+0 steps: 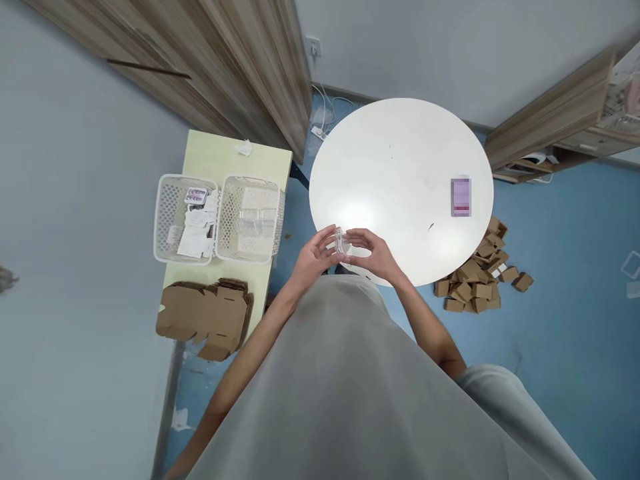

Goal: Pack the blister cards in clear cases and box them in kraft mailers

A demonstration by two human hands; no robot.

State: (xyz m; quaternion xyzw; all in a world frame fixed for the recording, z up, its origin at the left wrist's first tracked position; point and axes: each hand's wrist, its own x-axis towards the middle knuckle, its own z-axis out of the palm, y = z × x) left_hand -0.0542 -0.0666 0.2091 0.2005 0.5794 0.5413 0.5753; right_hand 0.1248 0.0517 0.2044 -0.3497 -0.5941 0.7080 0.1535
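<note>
Between my two hands is a small clear plastic case, held over the near edge of the round white table. My left hand grips its left side, thumb and fingers curled around it. From the other side, my right hand pinches it between thumb and fingertips. Whether the case is open, and what it may contain, I cannot make out.
A pale green table at the left bears a basket with papers and packs, a basket with clear plastic, and flat cardboard boxes. A blurred purple item lies on the round table. Small cardboard boxes cover floor at right.
</note>
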